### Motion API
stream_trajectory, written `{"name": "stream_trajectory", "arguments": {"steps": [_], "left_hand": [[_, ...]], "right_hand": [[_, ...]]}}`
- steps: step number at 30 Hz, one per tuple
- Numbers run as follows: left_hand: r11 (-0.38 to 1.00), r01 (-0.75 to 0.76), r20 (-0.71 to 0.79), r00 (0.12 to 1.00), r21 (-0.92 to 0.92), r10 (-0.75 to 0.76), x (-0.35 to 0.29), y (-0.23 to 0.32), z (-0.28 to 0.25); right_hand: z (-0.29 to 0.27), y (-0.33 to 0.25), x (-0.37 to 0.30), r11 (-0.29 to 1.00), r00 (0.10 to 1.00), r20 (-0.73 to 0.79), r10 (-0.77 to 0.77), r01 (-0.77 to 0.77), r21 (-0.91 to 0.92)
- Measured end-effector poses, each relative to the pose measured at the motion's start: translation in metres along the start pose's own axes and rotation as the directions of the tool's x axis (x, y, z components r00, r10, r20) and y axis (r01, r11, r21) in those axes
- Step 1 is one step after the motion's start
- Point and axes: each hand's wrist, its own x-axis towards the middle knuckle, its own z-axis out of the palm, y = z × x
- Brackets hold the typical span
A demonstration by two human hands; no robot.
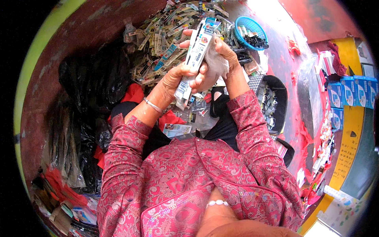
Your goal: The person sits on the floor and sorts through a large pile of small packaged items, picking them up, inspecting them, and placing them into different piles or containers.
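Observation:
A long, slim white packet (197, 50) with printing and a blue end is held up in front of me, seemingly on top of others like it. My left hand (177, 78) grips its lower end, the thumb lying across the front. Around the upper part curl the fingers of my right hand (225, 50), some of them reaching behind it. Crumpled clear plastic (215, 65) hangs between the packet and my right palm. Just beyond both hands spreads a big heap of similar slim packets (158, 43).
A blue plastic basket (238, 31) with small black pieces stands at the far right of the heap. Nearer on the right is a black container (283, 98) of small packaged items. Black plastic bags (94, 79) lie left. Blue boxes (357, 91) are stacked far right.

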Motion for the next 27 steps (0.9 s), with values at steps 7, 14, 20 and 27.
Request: {"name": "stream_trajectory", "arguments": {"steps": [7, 14, 20, 27], "left_hand": [[0.991, 0.064, -0.026, 0.997, -0.113, -0.068, 0.009, -0.006, -0.012], [0.885, 0.143, -0.271, 0.962, 0.443, -0.020, 0.013, 0.011, -0.013], [0.778, 0.161, -0.312, 0.949, 0.607, 0.047, 0.016, 0.004, 0.000], [0.862, 0.172, -0.212, 0.974, 0.476, -0.077, 0.013, 0.007, 0.004]], "right_hand": [[-0.004, -0.003, -0.002, 0.938, 0.901, -0.434, -0.005, -0.146, -0.314], [-0.013, -0.009, -0.007, 0.893, 0.782, -0.609, -0.135, -0.170, -0.416], [0.009, -0.005, -0.004, 0.743, 0.706, -0.658, -0.262, -0.287, -0.604], [-0.057, -0.037, -0.029, 0.403, 0.420, -0.593, -0.687, -0.460, -0.792]]}}
